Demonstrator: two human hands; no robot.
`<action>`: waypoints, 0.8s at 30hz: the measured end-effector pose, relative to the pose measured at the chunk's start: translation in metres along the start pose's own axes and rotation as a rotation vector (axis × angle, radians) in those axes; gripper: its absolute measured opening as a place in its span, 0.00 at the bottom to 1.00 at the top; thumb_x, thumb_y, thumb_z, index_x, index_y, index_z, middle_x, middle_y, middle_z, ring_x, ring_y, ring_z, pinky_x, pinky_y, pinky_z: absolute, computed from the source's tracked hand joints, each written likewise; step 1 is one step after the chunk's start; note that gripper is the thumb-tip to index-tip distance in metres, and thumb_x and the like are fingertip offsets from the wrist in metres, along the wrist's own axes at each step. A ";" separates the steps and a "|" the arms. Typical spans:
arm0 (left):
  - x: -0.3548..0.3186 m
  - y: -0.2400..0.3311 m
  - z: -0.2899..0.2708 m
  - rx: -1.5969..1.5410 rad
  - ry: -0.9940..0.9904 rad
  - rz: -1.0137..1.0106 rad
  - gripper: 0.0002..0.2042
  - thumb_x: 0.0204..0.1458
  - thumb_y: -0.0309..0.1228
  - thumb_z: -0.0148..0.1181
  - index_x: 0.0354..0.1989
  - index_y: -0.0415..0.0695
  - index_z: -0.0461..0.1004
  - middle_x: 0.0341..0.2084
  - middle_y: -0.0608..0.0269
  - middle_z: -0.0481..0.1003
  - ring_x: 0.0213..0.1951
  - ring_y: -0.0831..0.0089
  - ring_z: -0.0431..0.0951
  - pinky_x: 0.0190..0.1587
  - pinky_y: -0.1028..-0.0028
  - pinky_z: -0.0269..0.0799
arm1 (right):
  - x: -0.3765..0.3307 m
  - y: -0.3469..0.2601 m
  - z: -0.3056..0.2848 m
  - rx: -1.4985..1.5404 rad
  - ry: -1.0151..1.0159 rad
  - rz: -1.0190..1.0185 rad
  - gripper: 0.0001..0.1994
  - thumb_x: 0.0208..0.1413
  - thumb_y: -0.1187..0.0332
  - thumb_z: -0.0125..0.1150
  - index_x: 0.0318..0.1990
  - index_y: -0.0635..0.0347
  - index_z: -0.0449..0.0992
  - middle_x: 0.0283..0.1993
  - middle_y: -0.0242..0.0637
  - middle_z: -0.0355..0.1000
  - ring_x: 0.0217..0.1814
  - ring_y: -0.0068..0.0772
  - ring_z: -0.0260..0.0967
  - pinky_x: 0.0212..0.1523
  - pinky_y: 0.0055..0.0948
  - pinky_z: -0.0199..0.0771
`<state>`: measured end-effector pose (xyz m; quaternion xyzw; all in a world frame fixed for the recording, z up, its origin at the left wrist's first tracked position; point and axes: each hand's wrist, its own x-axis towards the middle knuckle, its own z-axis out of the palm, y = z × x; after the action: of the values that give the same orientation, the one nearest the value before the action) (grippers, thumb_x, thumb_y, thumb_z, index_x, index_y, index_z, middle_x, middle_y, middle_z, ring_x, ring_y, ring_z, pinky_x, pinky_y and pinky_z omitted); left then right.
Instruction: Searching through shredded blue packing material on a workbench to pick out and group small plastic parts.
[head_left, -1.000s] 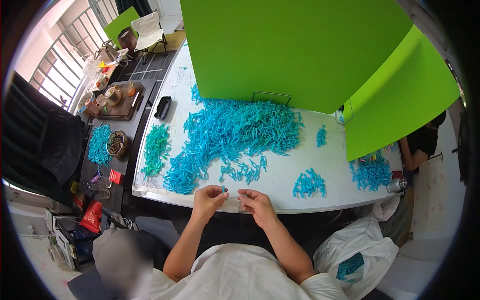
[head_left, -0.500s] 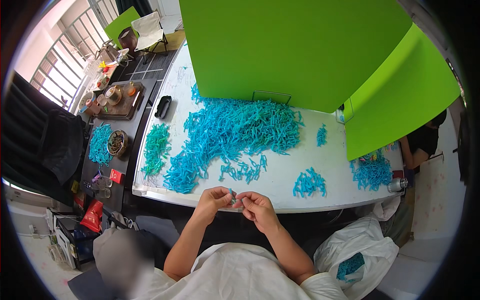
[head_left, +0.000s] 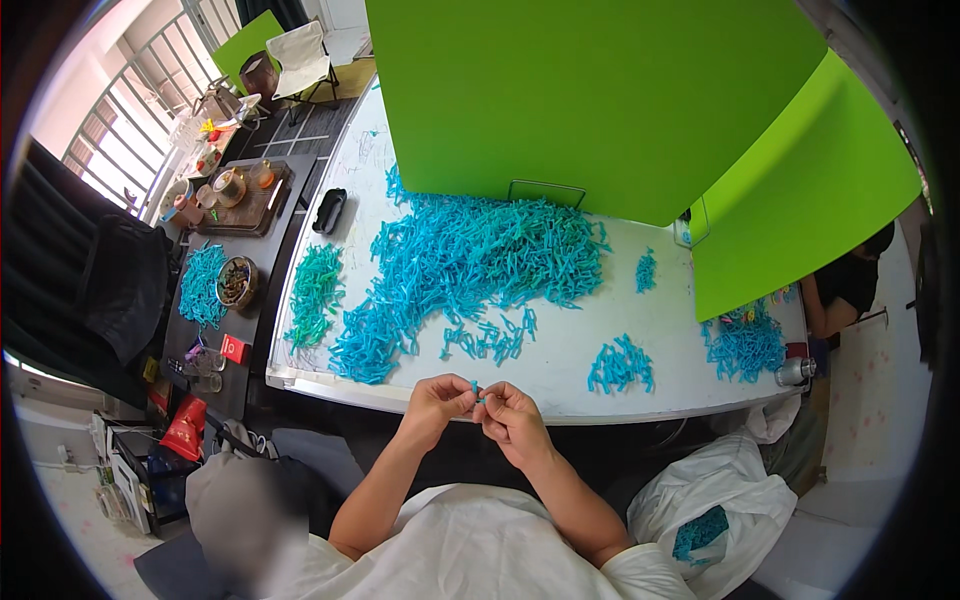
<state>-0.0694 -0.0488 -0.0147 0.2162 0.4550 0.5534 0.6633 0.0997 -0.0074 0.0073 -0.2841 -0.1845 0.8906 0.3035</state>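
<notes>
Left hand moved right, close to right hand, lower centre, left fingers pinching small blue piece, right grip unclear; probably light, stiffish plastic, best held by one end.

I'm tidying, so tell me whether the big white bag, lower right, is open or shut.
The white bag is open: teal pieces show through its mouth.
</notes>
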 end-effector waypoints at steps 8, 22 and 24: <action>0.001 -0.004 0.002 -0.004 0.012 -0.021 0.02 0.56 0.22 0.61 0.34 0.36 0.76 0.29 0.61 0.78 0.30 0.76 0.78 0.36 0.76 0.76 | 0.002 -0.002 -0.002 0.073 0.041 0.025 0.03 0.64 0.72 0.51 0.39 0.60 0.71 0.29 0.38 0.72 0.17 0.16 0.52 0.18 0.15 0.50; 0.000 -0.010 0.008 -0.005 0.067 -0.008 0.01 0.55 0.21 0.60 0.33 0.36 0.76 0.31 0.58 0.80 0.29 0.75 0.79 0.34 0.75 0.78 | 0.001 0.000 -0.005 0.023 0.093 0.014 0.03 0.62 0.74 0.53 0.36 0.61 0.70 0.28 0.42 0.73 0.16 0.17 0.52 0.16 0.15 0.48; -0.001 -0.013 0.008 0.098 0.106 0.039 0.01 0.53 0.18 0.61 0.32 0.36 0.76 0.29 0.60 0.79 0.29 0.76 0.78 0.33 0.76 0.77 | -0.002 0.000 -0.001 -0.099 0.162 0.000 0.02 0.61 0.75 0.54 0.35 0.61 0.70 0.28 0.41 0.73 0.16 0.17 0.53 0.16 0.15 0.48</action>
<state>-0.0557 -0.0516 -0.0204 0.2275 0.5117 0.5540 0.6161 0.1016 -0.0084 0.0070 -0.3697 -0.2031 0.8545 0.3032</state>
